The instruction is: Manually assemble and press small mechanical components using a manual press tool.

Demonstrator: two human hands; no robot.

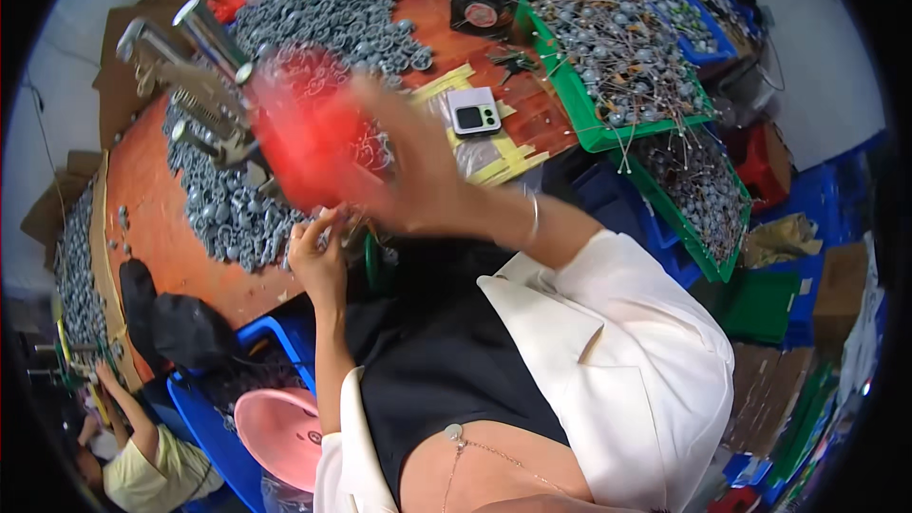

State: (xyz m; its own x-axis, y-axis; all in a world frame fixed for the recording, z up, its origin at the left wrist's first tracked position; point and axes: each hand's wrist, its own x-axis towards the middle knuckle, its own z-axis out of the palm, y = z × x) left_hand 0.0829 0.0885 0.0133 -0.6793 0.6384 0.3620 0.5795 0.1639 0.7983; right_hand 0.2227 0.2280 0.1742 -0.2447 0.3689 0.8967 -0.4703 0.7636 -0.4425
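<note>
A metal press (199, 85) stood on the reddish counter (147, 228). Just to the right of the press was a red thing (309, 133), too blurred to name. The right hand (404, 161), also blurred, was beside the red thing, to the right of the press; I could not tell whether its fingers were apart or clamped on anything. The left hand (320, 256) was on the near side of the press, to the right, thumb and fingertips pinched together; whatever lay between them was too small to make out. Small grey parts (223, 214) lay in heaps behind and in front of the press. A phone (473, 112) rested well to its right, with a full green tray (560, 76) farther right.
</note>
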